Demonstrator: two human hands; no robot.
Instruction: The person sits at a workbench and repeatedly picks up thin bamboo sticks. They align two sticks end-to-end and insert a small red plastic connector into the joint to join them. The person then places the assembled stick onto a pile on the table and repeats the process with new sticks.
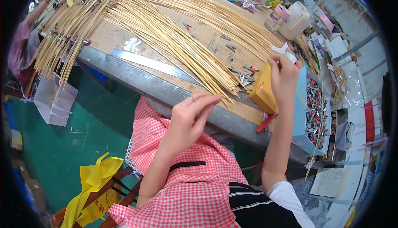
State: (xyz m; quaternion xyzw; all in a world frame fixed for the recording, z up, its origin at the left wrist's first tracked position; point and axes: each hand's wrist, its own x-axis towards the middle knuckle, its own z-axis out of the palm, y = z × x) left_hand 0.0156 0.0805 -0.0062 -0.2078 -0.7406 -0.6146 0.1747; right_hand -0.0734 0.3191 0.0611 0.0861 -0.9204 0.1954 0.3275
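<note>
- One bundle of slender tan sticks (pixel 178 37) lies on the table (pixel 108 38); its long axis slants from the upper left of the frame down to the centre, where the lower ends fan slightly.
- Left grip (pixel 190 117), lower centre: a bare hand, thumb and forefinger narrowly set, their tips just beside the lower stick ends. Contact, and whether anything thin is pinched, cannot be told.
- Right grip (pixel 285 76), right of centre: fingers curled inward above a yellow box (pixel 262 89). A white object (pixel 291 56) shows close by the fingertips; whether it is held cannot be told.
- Key relation: the bundle extends up and leftward from the left grip, clearly the nearer hand. From the right grip, the lower ends lie leftward and lower in the frame, beyond the yellow box.
- Adjacent items: loose clips (pixel 247 78) between the stick ends and the yellow box; a light-blue box (pixel 299 114) of clips at right; a metal ruler (pixel 151 64) along the front of the table.
- Upper part of the frame: a second, curved row of sticks (pixel 211 12), at centre; clip-fastened sticks (pixel 74 24), at left.
</note>
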